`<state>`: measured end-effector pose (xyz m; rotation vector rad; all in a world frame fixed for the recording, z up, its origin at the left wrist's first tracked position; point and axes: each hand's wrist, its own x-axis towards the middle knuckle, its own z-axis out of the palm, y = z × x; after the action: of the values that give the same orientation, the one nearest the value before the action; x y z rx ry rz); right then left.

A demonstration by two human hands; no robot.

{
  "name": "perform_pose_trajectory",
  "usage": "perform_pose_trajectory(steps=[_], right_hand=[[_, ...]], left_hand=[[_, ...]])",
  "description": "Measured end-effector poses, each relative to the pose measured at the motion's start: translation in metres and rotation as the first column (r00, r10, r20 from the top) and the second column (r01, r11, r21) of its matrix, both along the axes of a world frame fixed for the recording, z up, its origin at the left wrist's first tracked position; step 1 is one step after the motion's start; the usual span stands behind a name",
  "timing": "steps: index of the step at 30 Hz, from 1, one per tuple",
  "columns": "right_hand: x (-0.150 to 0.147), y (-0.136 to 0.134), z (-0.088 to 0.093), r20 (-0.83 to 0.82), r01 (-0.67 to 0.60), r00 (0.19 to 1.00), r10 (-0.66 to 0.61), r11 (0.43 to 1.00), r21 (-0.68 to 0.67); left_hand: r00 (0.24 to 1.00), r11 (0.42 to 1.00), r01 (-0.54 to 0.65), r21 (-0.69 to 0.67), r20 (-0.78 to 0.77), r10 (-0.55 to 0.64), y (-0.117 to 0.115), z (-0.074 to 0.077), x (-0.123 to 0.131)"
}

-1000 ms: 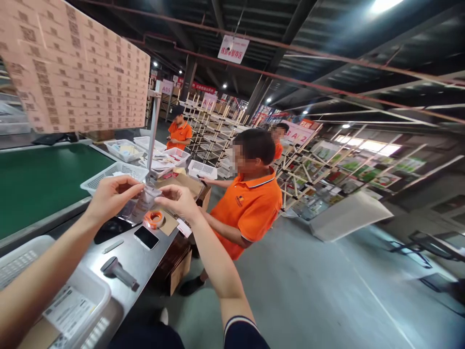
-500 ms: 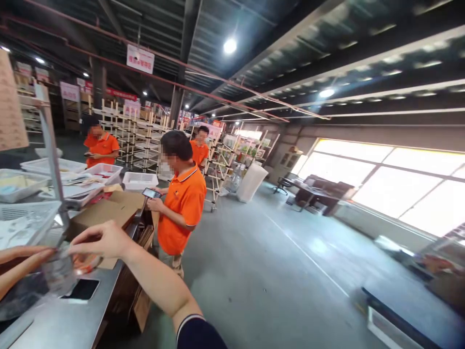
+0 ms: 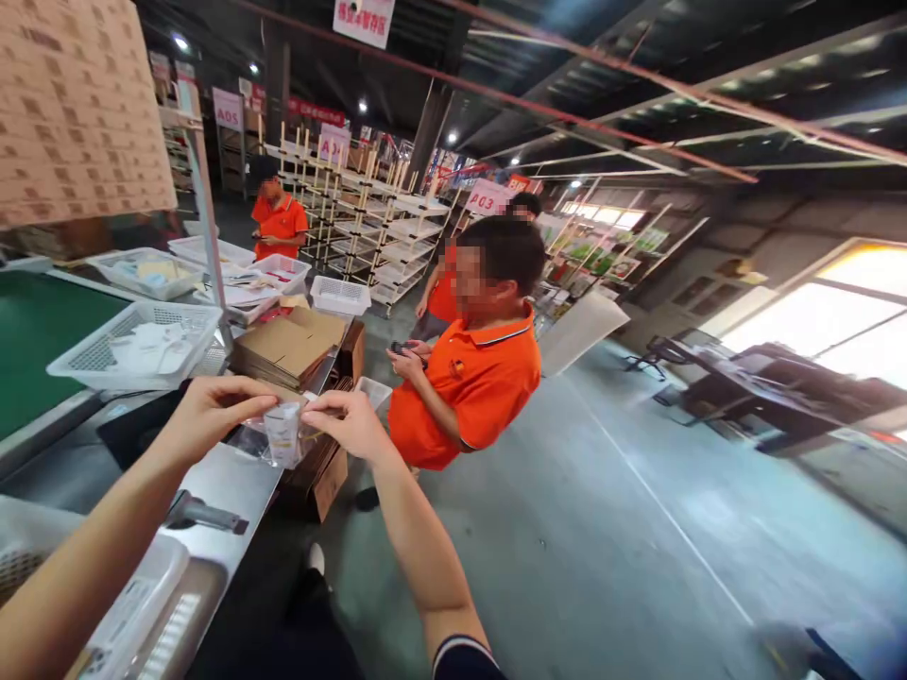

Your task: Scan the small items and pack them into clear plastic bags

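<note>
Nearest, at 9 o'clock, the left hand (image 3: pixel 213 411) and, at centre, the right hand (image 3: pixel 347 423) together pinch a small clear bag (image 3: pixel 282 436), fingers closed on its top edge from either side. The bag hangs above the near edge of the steel counter (image 3: pixel 233 486), touching nothing else. It is transparent and crinkled, with a white labelled item inside; whether its mouth is sealed cannot be told, so the handling appears midway. Below lies a handheld scanner (image 3: pixel 202 515). Further, toward 11 o'clock, a stack of flat cartons (image 3: pixel 283 345) and a white mesh basket (image 3: pixel 134 345). Beyond, at 12 o'clock, a co-worker (image 3: pixel 474 378) in orange holds a phone.
</note>
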<state>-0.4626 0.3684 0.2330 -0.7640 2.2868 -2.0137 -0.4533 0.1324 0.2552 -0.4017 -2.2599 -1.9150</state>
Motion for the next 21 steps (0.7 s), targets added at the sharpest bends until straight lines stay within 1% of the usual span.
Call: perform_pose_trajectory(steps=[2, 5, 7, 9, 11, 13, 15, 17, 19, 21], right_hand=[[0.010, 0.006, 0.002, 0.001, 0.005, 1.000, -0.005, 1.000, -0.005], [0.023, 0.014, -0.003, 0.050, 0.048, 0.998, -0.046, 0.998, -0.039], [0.031, 0.020, -0.007, 0.076, 0.071, 0.995, -0.069, 0.997, -0.018], [0.036, 0.023, -0.009, 0.070, 0.056, 0.996, -0.058, 0.998, 0.023], [0.038, 0.023, -0.011, 0.059, 0.023, 0.998, -0.025, 0.999, 0.044], [0.037, 0.019, -0.013, 0.059, 0.018, 0.998, -0.020, 0.999, 0.033], [0.034, 0.011, -0.018, 0.059, 0.041, 0.997, -0.042, 0.999, 0.021], [0.029, 0.002, -0.022, 0.054, 0.030, 0.998, -0.031, 0.999, 0.025], [0.025, -0.006, -0.025, 0.053, -0.013, 0.999, 0.011, 0.999, 0.032], [0.024, -0.014, -0.024, 0.060, -0.037, 0.998, 0.035, 0.999, 0.033]], left_hand=[[0.999, 0.998, 0.029, 0.064, 0.035, -0.031, 0.005, -0.007, 0.001], [0.996, 0.988, 0.068, 0.142, 0.054, -0.076, 0.015, -0.020, 0.004], [0.995, 0.983, 0.067, 0.168, 0.063, -0.079, 0.022, -0.028, 0.007], [0.994, 0.984, 0.060, 0.170, 0.083, -0.075, 0.027, -0.032, 0.011], [0.993, 0.988, 0.055, 0.144, 0.099, -0.070, 0.029, -0.032, 0.016], [0.992, 0.994, 0.052, 0.097, 0.108, -0.062, 0.025, -0.029, 0.020], [0.991, 0.998, 0.046, 0.048, 0.122, -0.051, 0.019, -0.026, 0.025], [0.990, 0.999, 0.045, 0.008, 0.132, -0.045, 0.010, -0.022, 0.029], [0.990, 0.999, 0.045, -0.013, 0.136, -0.043, 0.002, -0.020, 0.033], [0.986, 0.998, 0.055, 0.006, 0.160, -0.056, -0.005, -0.022, 0.035]])
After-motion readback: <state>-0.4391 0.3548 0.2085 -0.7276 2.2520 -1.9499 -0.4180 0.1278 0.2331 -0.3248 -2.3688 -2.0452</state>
